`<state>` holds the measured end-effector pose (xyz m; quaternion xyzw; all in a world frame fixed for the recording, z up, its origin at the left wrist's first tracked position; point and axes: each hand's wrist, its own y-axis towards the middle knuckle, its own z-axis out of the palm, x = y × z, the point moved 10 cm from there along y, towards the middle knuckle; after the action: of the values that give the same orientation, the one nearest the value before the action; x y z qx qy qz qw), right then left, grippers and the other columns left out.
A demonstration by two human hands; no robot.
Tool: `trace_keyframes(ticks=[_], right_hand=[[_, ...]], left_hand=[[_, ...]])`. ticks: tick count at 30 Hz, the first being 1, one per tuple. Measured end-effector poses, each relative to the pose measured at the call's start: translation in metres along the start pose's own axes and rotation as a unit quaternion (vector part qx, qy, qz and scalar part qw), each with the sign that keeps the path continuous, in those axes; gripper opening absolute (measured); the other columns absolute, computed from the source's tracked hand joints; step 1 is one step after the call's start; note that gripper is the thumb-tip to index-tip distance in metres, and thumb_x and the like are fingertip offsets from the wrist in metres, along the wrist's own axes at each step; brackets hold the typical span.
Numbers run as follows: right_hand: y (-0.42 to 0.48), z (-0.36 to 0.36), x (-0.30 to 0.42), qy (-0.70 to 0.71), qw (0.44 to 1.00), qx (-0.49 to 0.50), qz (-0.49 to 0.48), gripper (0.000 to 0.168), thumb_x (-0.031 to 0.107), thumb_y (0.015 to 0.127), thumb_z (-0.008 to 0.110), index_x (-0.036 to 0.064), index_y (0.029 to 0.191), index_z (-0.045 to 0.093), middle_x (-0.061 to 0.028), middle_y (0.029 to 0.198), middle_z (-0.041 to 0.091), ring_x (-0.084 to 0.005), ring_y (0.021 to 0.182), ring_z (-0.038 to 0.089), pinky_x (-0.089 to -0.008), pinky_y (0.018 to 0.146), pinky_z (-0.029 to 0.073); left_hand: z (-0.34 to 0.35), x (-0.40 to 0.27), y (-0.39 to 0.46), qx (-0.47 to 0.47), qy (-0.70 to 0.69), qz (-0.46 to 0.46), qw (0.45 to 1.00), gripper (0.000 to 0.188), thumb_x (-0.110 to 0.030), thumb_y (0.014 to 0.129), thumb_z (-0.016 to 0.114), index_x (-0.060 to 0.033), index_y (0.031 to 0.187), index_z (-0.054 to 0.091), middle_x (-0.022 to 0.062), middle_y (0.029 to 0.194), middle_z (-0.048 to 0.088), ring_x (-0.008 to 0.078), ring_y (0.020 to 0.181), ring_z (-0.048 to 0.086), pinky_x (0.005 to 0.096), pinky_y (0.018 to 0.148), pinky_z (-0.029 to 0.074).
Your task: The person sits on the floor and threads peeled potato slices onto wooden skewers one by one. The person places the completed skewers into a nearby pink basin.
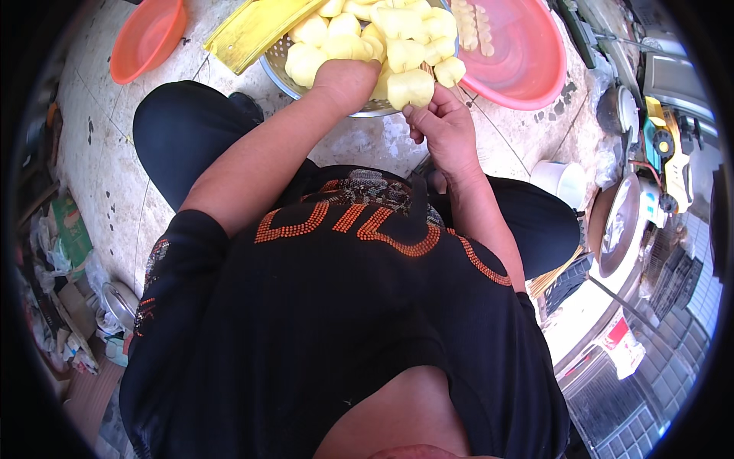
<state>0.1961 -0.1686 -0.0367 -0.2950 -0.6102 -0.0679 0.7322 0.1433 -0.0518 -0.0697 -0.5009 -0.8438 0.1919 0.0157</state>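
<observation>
A metal colander [279, 76] heaped with peeled potatoes [344, 46] stands on the floor before me. My right hand [446, 123] is at its near right rim, thumb and fingers pinching the lower edge of a peeled potato [410, 87]. More pale pieces lie just beyond that potato; thin brown sticks [426, 69] show between them. My left hand [348, 82] reaches over the near rim among the potatoes. Its fingers are hidden, so what they hold cannot be seen. Across the colander's left side lies a yellow ridged board [261, 31].
A pink basin [522, 69] adjoins the colander on the right, with spiral-cut strips [486, 31] inside. An orange basin [137, 46] sits at left. By my right knee are a white bucket [559, 181] and thin sticks [555, 274]. A toy truck [674, 158] is farther right.
</observation>
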Motion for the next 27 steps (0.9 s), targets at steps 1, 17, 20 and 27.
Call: trace_keyframes(ticks=[1,17,20,27], right_hand=[[-0.001,0.001,0.000,-0.007,1.000,0.001,0.001,0.018,0.006,0.081,0.065,0.002,0.098,0.060,0.0043,0.066,0.054,-0.0034,0.053,0.047,-0.0185,0.048,0.039],[-0.003,0.005,-0.002,-0.018,1.000,0.018,0.004,0.020,0.005,0.082,0.065,0.003,0.101,0.060,0.0035,0.067,0.054,-0.0048,0.054,0.047,-0.0185,0.050,0.038],[-0.001,0.005,0.000,-0.002,1.000,0.020,0.002,0.022,0.005,0.081,0.065,0.003,0.102,0.060,0.0032,0.068,0.054,-0.0052,0.054,0.048,-0.0186,0.050,0.038],[-0.005,0.024,-0.001,0.025,0.996,0.086,0.018,0.020,0.002,0.081,0.064,0.002,0.100,0.060,0.0046,0.069,0.056,-0.0027,0.055,0.047,-0.0177,0.050,0.038]], left_hand=[[-0.004,0.000,-0.002,0.004,-0.002,-0.006,1.000,0.020,-0.011,0.083,0.050,-0.0056,0.100,0.060,0.0126,0.092,0.067,0.0274,0.087,0.066,0.0381,0.069,0.054],[-0.006,0.030,-0.005,0.046,-0.113,-0.075,0.990,0.021,-0.013,0.074,0.060,-0.0135,0.094,0.065,0.0090,0.097,0.067,0.0258,0.095,0.063,0.0366,0.079,0.050],[-0.022,0.066,-0.005,-0.005,-0.241,-0.127,0.962,0.030,-0.019,0.066,0.074,-0.0110,0.093,0.065,0.0076,0.086,0.066,0.0222,0.081,0.063,0.0339,0.076,0.051],[-0.032,0.131,-0.010,-0.191,-0.736,-0.137,0.635,0.027,-0.010,0.082,0.068,-0.0023,0.106,0.057,0.0034,0.085,0.063,0.0085,0.070,0.061,0.0185,0.058,0.052]])
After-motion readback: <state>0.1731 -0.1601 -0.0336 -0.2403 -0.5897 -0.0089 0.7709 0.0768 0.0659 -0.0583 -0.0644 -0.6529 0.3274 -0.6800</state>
